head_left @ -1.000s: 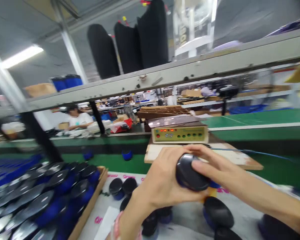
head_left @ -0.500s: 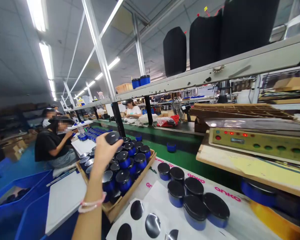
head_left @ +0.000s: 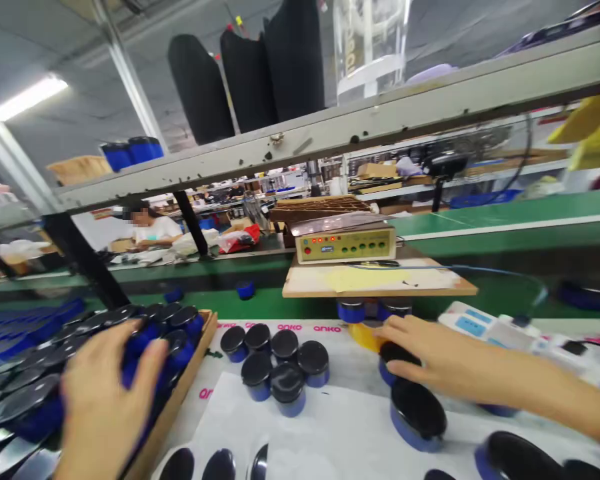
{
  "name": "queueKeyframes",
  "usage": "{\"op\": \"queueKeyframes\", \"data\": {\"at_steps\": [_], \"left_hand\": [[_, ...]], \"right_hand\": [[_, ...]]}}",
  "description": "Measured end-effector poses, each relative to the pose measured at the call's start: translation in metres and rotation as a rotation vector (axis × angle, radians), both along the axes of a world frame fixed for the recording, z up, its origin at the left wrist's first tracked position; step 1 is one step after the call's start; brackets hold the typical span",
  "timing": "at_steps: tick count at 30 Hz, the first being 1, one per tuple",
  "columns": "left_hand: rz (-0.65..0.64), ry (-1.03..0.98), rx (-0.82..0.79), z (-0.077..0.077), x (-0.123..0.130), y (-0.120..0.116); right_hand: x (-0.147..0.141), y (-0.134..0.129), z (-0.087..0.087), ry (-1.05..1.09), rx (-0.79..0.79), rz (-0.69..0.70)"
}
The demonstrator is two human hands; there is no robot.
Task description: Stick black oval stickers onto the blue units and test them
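My left hand (head_left: 103,400), slightly blurred, is over the carton (head_left: 183,400) of blue jars with black lids at the left. Its thumb and fingers are spread apart, with blue jar sides showing between them. At the right, my right hand (head_left: 415,343) has its thumb and fingers around the black-lidded top of a blue jar (head_left: 387,373) standing on the white sheet. Just in front of it is another jar (head_left: 417,413). A cluster of several similar jars (head_left: 286,387) stands between my hands.
Round black discs (head_left: 220,465) lie on white paper near the front. A yellowish control box (head_left: 345,240) with red lights sits on a wooden board (head_left: 430,283). A white power strip (head_left: 480,323) is at the right. A shelf (head_left: 300,137) crosses overhead; a person (head_left: 153,227) sits beyond.
The view has swung right. My left hand, earlier holding a jar above the carton, is lower with fingers apart. My right hand has come into view, gripping a jar.
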State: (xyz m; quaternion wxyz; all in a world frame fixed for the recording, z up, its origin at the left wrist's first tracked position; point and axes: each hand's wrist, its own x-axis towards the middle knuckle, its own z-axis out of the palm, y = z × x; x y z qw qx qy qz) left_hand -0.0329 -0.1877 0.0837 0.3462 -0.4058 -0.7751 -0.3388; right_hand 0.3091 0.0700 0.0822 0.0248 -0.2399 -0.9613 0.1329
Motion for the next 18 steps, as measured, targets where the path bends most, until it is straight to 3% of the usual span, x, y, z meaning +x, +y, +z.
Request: {"op": "queueKeyframes", "data": {"at_steps": [2, 3, 5, 8, 14, 18], "left_hand": [[-0.373, 0.017, -0.310, -0.019, 0.055, 0.041], [-0.462, 0.022, -0.433, -0.029, 0.080, 0.061], [-0.498, -0.037, -0.727, -0.047, 0.117, 0.097], [-0.538, -0.056, -0.867, -0.062, 0.136, 0.134], [-0.645, -0.099, -0.944, -0.057, 0.134, 0.147], [-0.754, -0.181, -0.965, -0.060, 0.162, 0.144]], "right_hand": [[-0.007, 0.000, -0.020, -0.123, 0.069, -0.049], [-0.011, 0.000, -0.029, -0.154, 0.071, -0.083], [-0.016, 0.001, -0.040, -0.163, 0.047, -0.118], [-0.012, 0.006, -0.039, -0.140, 0.019, -0.104], [0.030, 0.020, -0.028, -0.107, 0.009, -0.035], [0.038, 0.016, -0.034, -0.125, 0.033, -0.023]]}}
